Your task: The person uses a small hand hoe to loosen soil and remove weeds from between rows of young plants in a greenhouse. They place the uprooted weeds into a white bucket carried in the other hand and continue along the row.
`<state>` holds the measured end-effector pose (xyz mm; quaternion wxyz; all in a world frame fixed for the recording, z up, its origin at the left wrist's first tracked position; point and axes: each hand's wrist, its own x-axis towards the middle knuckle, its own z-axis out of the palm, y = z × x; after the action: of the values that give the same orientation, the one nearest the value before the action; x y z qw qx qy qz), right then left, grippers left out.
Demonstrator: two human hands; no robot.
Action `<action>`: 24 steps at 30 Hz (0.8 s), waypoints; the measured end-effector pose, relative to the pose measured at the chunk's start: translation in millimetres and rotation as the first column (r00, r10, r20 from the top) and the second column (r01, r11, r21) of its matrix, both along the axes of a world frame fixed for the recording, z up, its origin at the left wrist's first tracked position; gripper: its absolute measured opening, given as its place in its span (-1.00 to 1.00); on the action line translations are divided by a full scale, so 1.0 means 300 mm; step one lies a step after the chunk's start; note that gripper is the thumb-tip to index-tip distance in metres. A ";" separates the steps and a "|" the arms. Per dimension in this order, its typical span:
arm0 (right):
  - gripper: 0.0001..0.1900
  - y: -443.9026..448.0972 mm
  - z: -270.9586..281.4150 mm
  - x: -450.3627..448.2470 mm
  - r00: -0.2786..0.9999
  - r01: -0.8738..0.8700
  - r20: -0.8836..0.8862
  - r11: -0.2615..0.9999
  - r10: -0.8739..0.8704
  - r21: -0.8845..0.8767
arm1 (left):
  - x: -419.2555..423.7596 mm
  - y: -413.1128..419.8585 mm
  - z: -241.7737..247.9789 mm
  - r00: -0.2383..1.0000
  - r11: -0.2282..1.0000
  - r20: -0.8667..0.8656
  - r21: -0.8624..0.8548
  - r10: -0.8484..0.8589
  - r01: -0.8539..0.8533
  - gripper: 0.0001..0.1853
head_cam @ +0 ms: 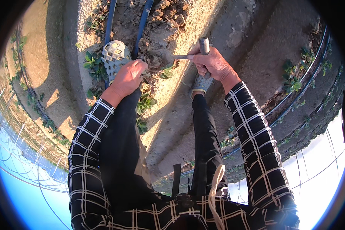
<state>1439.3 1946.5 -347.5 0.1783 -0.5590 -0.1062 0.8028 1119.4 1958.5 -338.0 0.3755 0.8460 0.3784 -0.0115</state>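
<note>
My right hand (214,63) is wrapped around the cylindrical crosswise handle (204,46) of a small digging tool. A thin metal shank (181,57) runs left from the fist to a soil-coloured, trowel-like blade (162,56), which lies against the loose earth of the raised bed. Close to the blade, my left hand (129,75) is low over the bed with its fingers curled together. A small leafy seedling (167,72) lies just right of those fingertips. Whether the fingers pinch its stem is hidden.
Two blue drip hoses (143,24) run along the bed beside clods (172,14). Green plants (94,64) grow by my left shoe (115,54), with more (145,103) behind the hand. My right shoe (202,83) stands in the furrow (172,138). Hoop frames (20,138) rise at the edges.
</note>
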 end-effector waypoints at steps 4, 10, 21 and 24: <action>-0.88 -0.067 -0.014 -0.006 0.972 0.170 -0.155 0.983 -0.179 -0.069 | -0.010 0.010 0.021 0.999 0.993 -0.036 -0.113 0.017 -0.021 -0.67; -0.86 -0.192 0.133 -0.091 0.920 0.388 -0.006 0.911 -0.393 -0.142 | -0.036 0.002 0.069 0.989 0.975 -0.024 -0.168 0.143 -0.145 -0.59; -0.84 -0.186 0.220 -0.124 0.919 -0.023 0.394 0.992 -0.027 0.122 | 0.007 0.039 0.077 0.986 0.997 -0.149 -0.020 0.069 -0.073 -0.68; -0.85 -0.180 0.230 -0.128 0.926 -0.010 0.378 1.000 0.003 0.018 | 0.015 0.041 0.019 0.992 0.999 0.123 0.040 -0.017 0.012 -0.74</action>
<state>1401.0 1892.6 -278.4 0.1574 -0.7009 -0.1483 0.6796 1123.8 1970.7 -332.4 0.3813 0.8550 0.3485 0.0456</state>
